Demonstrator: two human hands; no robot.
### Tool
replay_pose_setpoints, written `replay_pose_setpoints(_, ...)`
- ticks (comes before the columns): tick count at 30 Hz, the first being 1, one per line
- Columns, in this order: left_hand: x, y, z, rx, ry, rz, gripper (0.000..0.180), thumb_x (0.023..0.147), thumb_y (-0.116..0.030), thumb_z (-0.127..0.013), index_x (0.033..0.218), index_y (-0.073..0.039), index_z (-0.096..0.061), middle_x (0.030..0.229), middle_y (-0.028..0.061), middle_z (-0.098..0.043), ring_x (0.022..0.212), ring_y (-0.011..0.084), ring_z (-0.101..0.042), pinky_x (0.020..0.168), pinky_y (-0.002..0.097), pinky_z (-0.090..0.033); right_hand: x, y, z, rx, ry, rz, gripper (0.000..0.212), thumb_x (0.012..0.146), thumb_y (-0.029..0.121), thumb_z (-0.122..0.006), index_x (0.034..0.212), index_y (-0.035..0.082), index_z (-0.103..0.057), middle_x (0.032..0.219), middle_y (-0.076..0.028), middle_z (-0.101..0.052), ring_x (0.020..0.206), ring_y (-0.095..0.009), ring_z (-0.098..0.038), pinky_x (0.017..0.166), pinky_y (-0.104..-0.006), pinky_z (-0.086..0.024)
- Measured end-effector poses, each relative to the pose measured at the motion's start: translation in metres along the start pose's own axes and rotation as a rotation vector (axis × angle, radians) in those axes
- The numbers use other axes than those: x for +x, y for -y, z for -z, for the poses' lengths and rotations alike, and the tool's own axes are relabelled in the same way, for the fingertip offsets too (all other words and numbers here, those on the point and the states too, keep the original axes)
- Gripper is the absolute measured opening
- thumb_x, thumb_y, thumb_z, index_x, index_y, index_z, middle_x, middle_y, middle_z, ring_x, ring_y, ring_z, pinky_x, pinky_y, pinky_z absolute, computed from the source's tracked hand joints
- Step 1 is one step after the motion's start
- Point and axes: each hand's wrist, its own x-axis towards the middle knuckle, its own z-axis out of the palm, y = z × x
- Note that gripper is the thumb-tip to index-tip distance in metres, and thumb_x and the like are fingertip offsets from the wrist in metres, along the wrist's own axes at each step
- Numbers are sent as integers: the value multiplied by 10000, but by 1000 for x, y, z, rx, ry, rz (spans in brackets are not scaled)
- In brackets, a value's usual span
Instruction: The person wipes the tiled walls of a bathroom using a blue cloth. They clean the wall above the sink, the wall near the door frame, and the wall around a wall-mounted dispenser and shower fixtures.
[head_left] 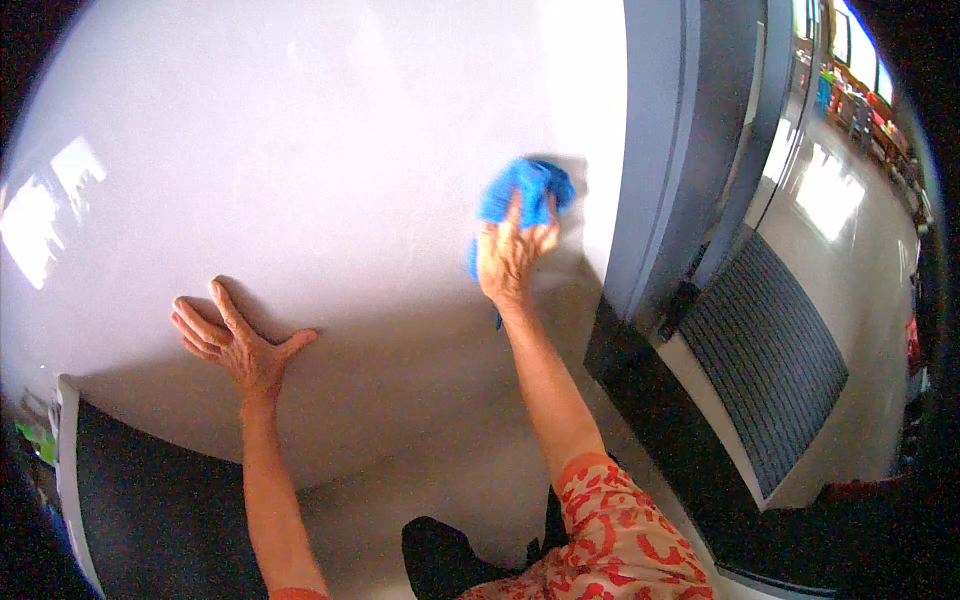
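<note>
My right hand presses a bunched blue cloth against a glossy white wall. The cloth lies under and beyond my fingers, slightly smeared by motion, and a bit of it shows beside my wrist. To the left and lower down, my left hand rests on the same wall with fingers spread and thumb out, holding nothing. My arms are stretched forward, the right one in an orange-red patterned sleeve.
A grey door frame rises right of the cloth. Past it lie a dark ribbed mat and a shiny pale floor. A black panel with a pale edge stands at lower left. A black shape shows below, between my arms.
</note>
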Motion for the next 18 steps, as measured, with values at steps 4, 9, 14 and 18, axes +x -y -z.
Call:
replay_pose_setpoints(4,-1,-3,-1,44,5,-8,1328,423,-844,-582,1437,-101,-155,1424,342,-24,1313,506,-30,1025,629,-58,-36,-24,22,124,338,-645,645,915,329,-369,1430,36,-115,1083,-223,-565,1238,-390,-270,1047,-512,-72)
replay_pose_setpoints(9,4,-4,4,36,61,20,1326,426,-849,-577,1440,-109,-148,1426,341,7,1313,509,-25,1016,641,-69,-98,-67,-1,37,-1,-1062,653,895,367,-433,1426,89,-172,1218,-338,-441,1145,-463,-396,968,-548,-265)
replay_pose_setpoints(14,6,-6,9,34,96,43,1335,416,-834,-604,1444,-125,-133,1428,335,34,1311,515,-17,1001,663,-63,-109,-60,-4,186,-96,-1415,625,905,435,-369,1429,149,-182,1284,-302,-348,1150,-442,-395,952,-555,-305)
replay_pose_setpoints(18,1,-6,8,17,119,56,1339,409,-826,-616,1447,-139,-122,1430,327,60,1311,519,6,995,670,-59,-66,27,18,207,1,-1356,623,919,419,-373,1436,156,-146,1273,-324,-334,1169,-460,-358,957,-571,-277)
